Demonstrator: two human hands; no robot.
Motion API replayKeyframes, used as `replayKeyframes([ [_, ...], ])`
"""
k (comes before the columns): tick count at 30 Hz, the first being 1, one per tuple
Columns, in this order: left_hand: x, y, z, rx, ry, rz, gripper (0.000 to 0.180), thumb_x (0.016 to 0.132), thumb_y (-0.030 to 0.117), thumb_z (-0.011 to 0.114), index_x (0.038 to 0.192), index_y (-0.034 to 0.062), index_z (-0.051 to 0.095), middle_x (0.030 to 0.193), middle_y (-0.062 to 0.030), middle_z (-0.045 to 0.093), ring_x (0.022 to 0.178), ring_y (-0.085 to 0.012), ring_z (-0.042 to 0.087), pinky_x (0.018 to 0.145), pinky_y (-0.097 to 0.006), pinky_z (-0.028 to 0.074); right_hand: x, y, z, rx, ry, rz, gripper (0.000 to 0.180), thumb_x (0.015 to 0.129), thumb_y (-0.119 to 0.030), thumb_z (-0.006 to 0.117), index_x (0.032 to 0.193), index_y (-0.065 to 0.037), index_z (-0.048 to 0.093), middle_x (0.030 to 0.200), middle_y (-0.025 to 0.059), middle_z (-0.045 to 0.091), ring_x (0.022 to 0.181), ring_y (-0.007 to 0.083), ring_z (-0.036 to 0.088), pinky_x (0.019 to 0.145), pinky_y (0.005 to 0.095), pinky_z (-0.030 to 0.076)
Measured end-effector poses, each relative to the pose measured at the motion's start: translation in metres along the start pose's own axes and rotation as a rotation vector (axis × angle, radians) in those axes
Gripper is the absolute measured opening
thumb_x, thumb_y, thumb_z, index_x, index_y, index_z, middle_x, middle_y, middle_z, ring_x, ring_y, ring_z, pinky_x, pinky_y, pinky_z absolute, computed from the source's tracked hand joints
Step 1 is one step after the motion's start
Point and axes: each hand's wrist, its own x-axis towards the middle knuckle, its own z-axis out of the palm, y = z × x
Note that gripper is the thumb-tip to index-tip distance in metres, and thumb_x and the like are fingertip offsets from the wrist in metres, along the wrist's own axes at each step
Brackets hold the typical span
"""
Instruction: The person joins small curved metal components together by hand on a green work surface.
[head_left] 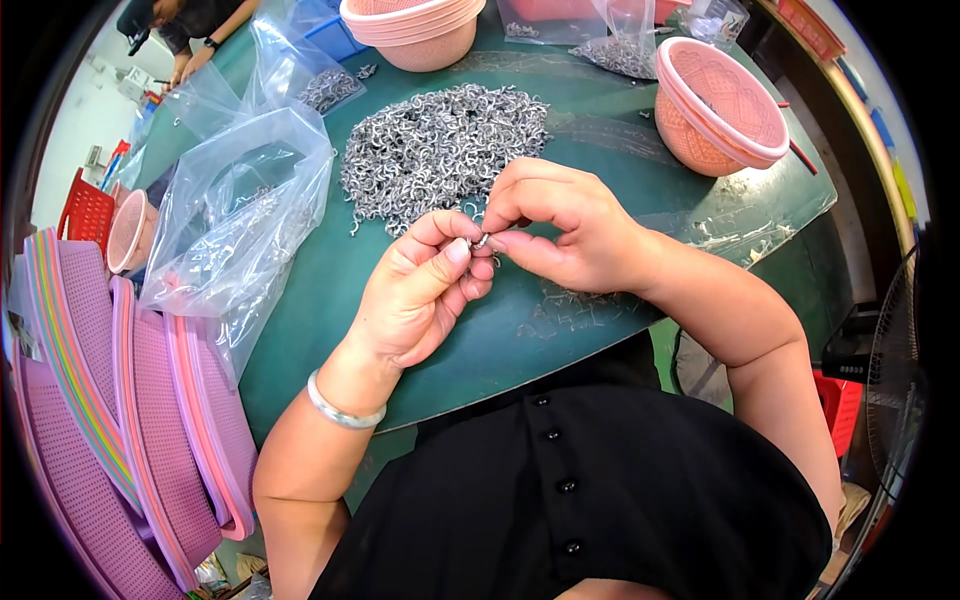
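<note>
My left hand [425, 285] and my right hand [575, 222] meet over the near part of the green table [440, 360]. Thumb and fingers of each are pinched on a small curved metal piece [481, 242], silvery and mostly covered by the fingertips. Another bit of metal shows just under the left fingers; whether it joins the held one I cannot tell. Right beyond my hands lies a broad heap of small grey curved metal pieces [430, 150], hook-like in shape. A silvery bangle [345, 405] circles my left wrist.
Left of the heap sprawls a clear plastic bag [250, 190]. Pink baskets [715, 110] stand at the far right, with a stack of pink baskets [415, 35] at the back. Purple perforated baskets [165, 400] lean at the left. A fan [890, 370] is at the right. Another person [190, 40] works far left.
</note>
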Motion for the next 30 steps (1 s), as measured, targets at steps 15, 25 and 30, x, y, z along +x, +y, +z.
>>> replayKeyframes([
  [15, 0.0, 0.003, 0.001, -0.126, -0.012, -0.055, 0.014, 0.087, 0.003, 0.052, 0.101, 0.0056, 0.053, 0.089, -0.006, 0.056, 0.079, -0.0123, 0.053, 0.066, -0.023, 0.044, 0.0, -0.003, -0.002, 0.162, -0.025, 0.14, 0.014, 0.073, 0.005, 0.061, 0.086, 0.0, 0.06, 0.082, 0.0072, 0.058, 0.076, 0.0171, 0.056, 0.065, 0.0262, 0.044],
  [25, 0.0, 0.006, -0.001, -0.072, 0.004, -0.018, 0.026, 0.087, 0.001, 0.049, 0.112, 0.0001, 0.053, 0.092, -0.0048, 0.054, 0.079, -0.012, 0.051, 0.066, -0.024, 0.042, -0.006, 0.014, -0.001, -0.181, -0.138, 0.194, 0.011, 0.073, -0.002, 0.059, 0.083, -0.002, 0.06, 0.079, 0.0107, 0.056, 0.078, 0.0287, 0.056, 0.068, 0.036, 0.046],
  [30, -0.001, 0.009, -0.003, -0.106, 0.064, 0.03, 0.021, 0.087, 0.0, 0.046, 0.107, 0.0004, 0.054, 0.094, -0.0078, 0.055, 0.08, -0.0135, 0.052, 0.069, -0.025, 0.044, -0.009, 0.014, -0.001, -0.273, -0.25, 0.202, 0.012, 0.07, -0.002, 0.061, 0.082, -0.002, 0.059, 0.08, 0.0102, 0.054, 0.077, 0.029, 0.054, 0.067, 0.0365, 0.045],
])
